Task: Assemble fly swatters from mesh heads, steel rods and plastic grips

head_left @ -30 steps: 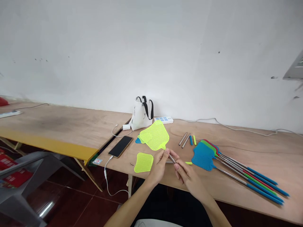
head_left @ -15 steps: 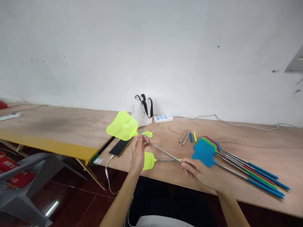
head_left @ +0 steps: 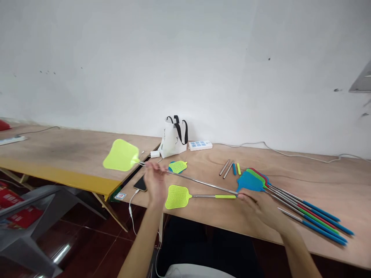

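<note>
A yellow-green fly swatter [head_left: 121, 155] is held slantwise over the table between both hands. My left hand [head_left: 156, 183] closes on its metal rod just behind the paddle. At the rod's other end, my right hand [head_left: 262, 208] is closed round it, hiding that end. Beneath the rod, a second yellow-green fly swatter [head_left: 178, 197] with a yellow grip lies flat. By my right hand, several fly swatters with blue, green and red paddles [head_left: 251, 180] lie in a fanned pile, their handles [head_left: 324, 231] pointing right.
Farther back lie metal tubes [head_left: 228, 169], small blue and yellow grips [head_left: 236, 168] and loose paddles [head_left: 178, 166]. A white bag [head_left: 174, 139] and a power strip [head_left: 199, 145] stand by the wall. The phone [head_left: 140, 184] has a white cable [head_left: 130, 210] over the table edge.
My hands have moved apart, left hand leftward and right hand rightward. More of the held swatter's rod now shows between them, and its paddle has shifted left.
</note>
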A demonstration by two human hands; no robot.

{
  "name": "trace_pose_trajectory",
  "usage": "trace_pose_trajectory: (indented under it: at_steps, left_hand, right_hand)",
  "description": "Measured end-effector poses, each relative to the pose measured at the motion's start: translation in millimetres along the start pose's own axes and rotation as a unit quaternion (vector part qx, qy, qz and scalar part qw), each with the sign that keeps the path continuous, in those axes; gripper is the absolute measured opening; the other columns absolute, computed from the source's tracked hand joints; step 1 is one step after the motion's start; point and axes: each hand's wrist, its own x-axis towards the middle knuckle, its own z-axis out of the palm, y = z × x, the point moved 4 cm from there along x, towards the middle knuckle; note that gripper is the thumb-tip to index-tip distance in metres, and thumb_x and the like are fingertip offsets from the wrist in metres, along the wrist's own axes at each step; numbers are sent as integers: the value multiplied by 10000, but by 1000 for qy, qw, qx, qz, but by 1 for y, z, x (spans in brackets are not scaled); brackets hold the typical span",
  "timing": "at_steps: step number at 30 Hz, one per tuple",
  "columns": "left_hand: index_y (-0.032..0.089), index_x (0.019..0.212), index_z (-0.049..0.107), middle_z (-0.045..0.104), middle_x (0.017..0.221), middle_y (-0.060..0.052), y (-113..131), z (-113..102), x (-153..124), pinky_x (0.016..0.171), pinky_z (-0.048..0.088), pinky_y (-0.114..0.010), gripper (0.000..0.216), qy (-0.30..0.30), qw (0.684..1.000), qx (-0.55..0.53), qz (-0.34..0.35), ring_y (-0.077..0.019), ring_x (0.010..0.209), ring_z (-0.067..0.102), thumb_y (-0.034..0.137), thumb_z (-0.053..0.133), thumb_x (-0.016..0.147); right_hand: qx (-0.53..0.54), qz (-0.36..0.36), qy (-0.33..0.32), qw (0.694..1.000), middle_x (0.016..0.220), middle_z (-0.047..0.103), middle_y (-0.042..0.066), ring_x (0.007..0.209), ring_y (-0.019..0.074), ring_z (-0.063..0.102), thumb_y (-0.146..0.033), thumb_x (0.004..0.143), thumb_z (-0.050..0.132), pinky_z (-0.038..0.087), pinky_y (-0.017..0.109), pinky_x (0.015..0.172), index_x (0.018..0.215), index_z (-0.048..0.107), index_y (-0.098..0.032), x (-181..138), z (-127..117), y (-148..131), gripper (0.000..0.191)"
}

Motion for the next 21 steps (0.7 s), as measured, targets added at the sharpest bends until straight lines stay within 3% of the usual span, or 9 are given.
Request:
trace_pose_trajectory:
  at_steps: [2, 5, 7, 13, 21]
  left_hand:
    - [193, 658, 448, 476, 555, 60, 13, -19, 20, 582, 494, -207, 504, 53, 999, -11, 5, -107, 573, 562, 556, 726, 871]
    - [192, 706, 485, 517, 600, 41, 19, -27, 34, 535, 469, -206, 472, 19, 1000, 12, -13, -129, 631, 599, 571, 708, 880]
    - [194, 725, 500, 539, 621, 30, 17, -25, 33, 521, 466, -215, 467, 3, 1000, 20, -6, -142, 648, 607, 587, 699, 878]
    - [197, 700, 475, 544, 611, 27, 2, -14, 17, 508, 448, -213, 489, 33, 999, 20, -1, -134, 613, 594, 601, 680, 883]
    - [200, 663, 436, 523, 576, 31, -6, -10, 8, 466, 401, -200, 522, 67, 997, 4, 40, -116, 542, 548, 613, 651, 899]
  right_hand:
    - [-4, 9, -9, 1000, 727, 672, 9, 672, 190, 598, -558, 1008, 411, 458, 296, 653, 764, 632, -257, -3, -10, 20, 447]
    - [5, 23, -26, 999, 674, 621, 2, 633, 183, 553, -618, 985, 415, 445, 290, 619, 725, 632, -250, -6, -16, 37, 500]
    - [19, 35, -30, 999, 682, 625, 9, 644, 188, 555, -653, 971, 410, 444, 291, 618, 741, 658, -248, -6, -16, 40, 528]
    - [50, 81, -28, 995, 771, 694, 40, 732, 218, 605, -687, 927, 470, 476, 307, 679, 835, 731, -252, -9, -21, 43, 515]
    - [44, 68, -29, 996, 722, 667, 18, 708, 203, 602, -664, 926, 491, 478, 282, 658, 765, 707, -259, -9, -30, 27, 486]
